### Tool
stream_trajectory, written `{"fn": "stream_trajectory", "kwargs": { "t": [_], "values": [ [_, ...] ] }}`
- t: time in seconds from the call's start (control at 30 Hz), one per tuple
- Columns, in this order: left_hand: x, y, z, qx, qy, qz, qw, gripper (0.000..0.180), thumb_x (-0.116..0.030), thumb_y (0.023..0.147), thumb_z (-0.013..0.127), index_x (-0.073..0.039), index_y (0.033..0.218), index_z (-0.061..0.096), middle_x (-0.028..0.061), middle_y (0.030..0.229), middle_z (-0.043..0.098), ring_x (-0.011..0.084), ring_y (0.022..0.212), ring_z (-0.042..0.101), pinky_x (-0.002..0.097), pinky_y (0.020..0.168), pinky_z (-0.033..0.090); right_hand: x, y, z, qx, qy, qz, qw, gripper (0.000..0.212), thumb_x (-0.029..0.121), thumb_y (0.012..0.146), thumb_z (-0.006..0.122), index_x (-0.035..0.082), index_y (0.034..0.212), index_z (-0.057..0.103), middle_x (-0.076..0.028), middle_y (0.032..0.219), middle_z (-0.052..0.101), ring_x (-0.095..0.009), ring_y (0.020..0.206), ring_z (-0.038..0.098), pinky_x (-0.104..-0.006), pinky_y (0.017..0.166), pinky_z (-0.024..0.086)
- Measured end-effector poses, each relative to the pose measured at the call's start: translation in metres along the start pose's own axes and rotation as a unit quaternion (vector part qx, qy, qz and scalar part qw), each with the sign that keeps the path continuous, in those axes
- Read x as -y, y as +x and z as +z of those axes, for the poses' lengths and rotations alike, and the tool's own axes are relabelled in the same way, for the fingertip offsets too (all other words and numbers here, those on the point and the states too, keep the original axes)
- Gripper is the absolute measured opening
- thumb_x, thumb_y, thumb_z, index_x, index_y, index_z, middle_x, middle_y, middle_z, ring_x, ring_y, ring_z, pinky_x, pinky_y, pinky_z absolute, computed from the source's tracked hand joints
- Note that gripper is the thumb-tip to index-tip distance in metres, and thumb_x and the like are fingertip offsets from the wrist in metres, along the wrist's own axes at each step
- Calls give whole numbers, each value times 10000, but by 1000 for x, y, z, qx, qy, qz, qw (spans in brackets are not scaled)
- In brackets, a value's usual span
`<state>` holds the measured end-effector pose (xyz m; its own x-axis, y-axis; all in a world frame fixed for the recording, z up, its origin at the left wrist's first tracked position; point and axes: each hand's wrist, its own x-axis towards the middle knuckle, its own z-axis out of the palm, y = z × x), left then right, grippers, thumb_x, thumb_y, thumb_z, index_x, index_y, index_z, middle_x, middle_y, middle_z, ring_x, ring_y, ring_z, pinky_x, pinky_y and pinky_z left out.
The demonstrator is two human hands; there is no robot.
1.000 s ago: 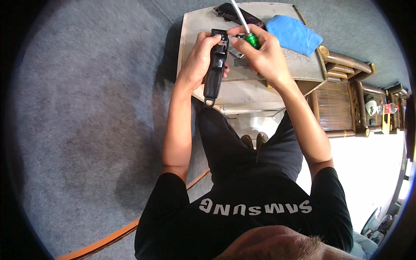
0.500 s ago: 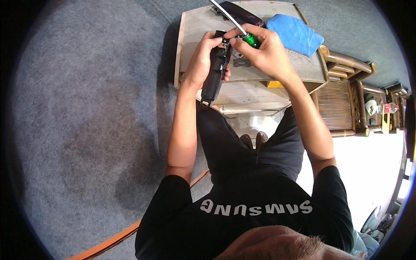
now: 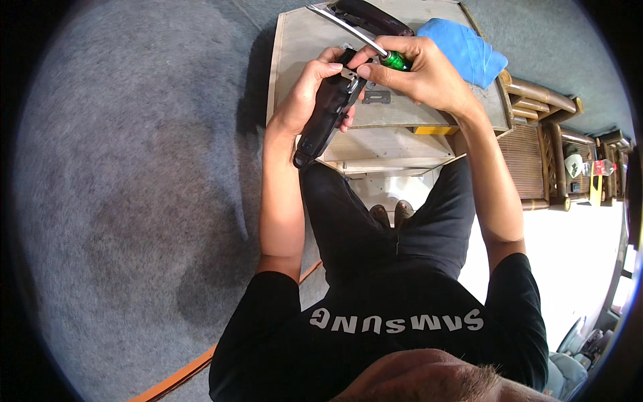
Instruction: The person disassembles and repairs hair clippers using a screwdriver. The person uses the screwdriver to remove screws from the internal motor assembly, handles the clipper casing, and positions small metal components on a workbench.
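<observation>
My left hand (image 3: 295, 104) is wrapped round a long black hair clipper body (image 3: 325, 110), which slants over the table's near edge with its metal-fitted end pointing away from me. Thumb and forefinger of my right hand (image 3: 432, 77) pinch at that far end; whether a small part sits between them is hidden. Tucked in the same right hand is a screwdriver (image 3: 396, 61) with a green handle, its steel shaft pointing up and left. A small dark slotted plate (image 3: 376, 98) lies on the table beside the clipper. Beyond it rests a dark maroon clipper casing (image 3: 372, 18).
The pale wooden table (image 3: 292, 41) stands before my knees, with a blue cloth (image 3: 462, 50) at its far right. Something yellow (image 3: 433, 130) sits in the open shelf below. A bamboo chair (image 3: 521, 161) is at the right, and grey carpet (image 3: 140, 167) spreads to the left.
The clipper's near end has swung left and its body has rolled, showing more of the metal piece. The right hand and screwdriver have shifted slightly right and nearer.
</observation>
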<state>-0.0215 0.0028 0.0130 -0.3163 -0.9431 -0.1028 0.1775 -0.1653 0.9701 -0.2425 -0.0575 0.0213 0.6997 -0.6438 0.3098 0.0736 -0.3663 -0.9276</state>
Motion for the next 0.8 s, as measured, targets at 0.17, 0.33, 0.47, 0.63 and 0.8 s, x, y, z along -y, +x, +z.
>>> {"fn": "stream_trajectory", "kwargs": {
  "t": [0.17, 0.33, 0.47, 0.63, 0.8],
  "values": [
    [4, 1, -3, 12, 8, 10, 1000, 437, -418, 1021, 452, -110, 1332, 452, 137, 897, 658, 189, 601, 656, 337, 530, 552, 2, -3, -1, -32, -83, -18, 996, 180, 157, 1007, 736, 46, 1147, 763, 72, 715, 626, 17, 603, 438, -201, 526, 308],
    [4, 0, -2, 17, 9, 17, 1000, 435, -394, 1031, 443, -105, 1357, 430, 146, 912, 657, 198, 597, 655, 343, 538, 553, 4, -5, -2, -7, -53, -14, 998, 186, 46, 985, 682, -2, 1153, 744, -50, 922, 768, -84, 876, 700, -260, 809, 557],
    [3, -1, 0, 15, -4, 15, 1000, 436, -380, 1031, 461, -101, 1364, 426, 150, 909, 653, 199, 590, 653, 344, 537, 550, -1, -4, -1, 10, -16, -36, 999, 184, 25, 978, 683, -8, 1154, 726, -57, 934, 766, -97, 878, 716, -263, 804, 561],
    [5, 0, -2, 31, -5, 15, 999, 411, -358, 1030, 468, -97, 1348, 450, 147, 918, 653, 190, 587, 653, 336, 529, 548, -4, -3, -1, 19, -17, -46, 999, 171, 3, 969, 677, -16, 1138, 700, -56, 913, 754, -102, 885, 719, -268, 814, 566],
    [6, 2, -2, 50, -10, 22, 998, 386, -337, 1034, 466, -102, 1340, 466, 142, 925, 654, 182, 581, 655, 318, 530, 555, -8, -4, -2, 24, 8, -56, 998, 143, -3, 970, 666, 8, 1109, 699, 18, 922, 688, -21, 841, 591, -207, 730, 465]
  ]
}}
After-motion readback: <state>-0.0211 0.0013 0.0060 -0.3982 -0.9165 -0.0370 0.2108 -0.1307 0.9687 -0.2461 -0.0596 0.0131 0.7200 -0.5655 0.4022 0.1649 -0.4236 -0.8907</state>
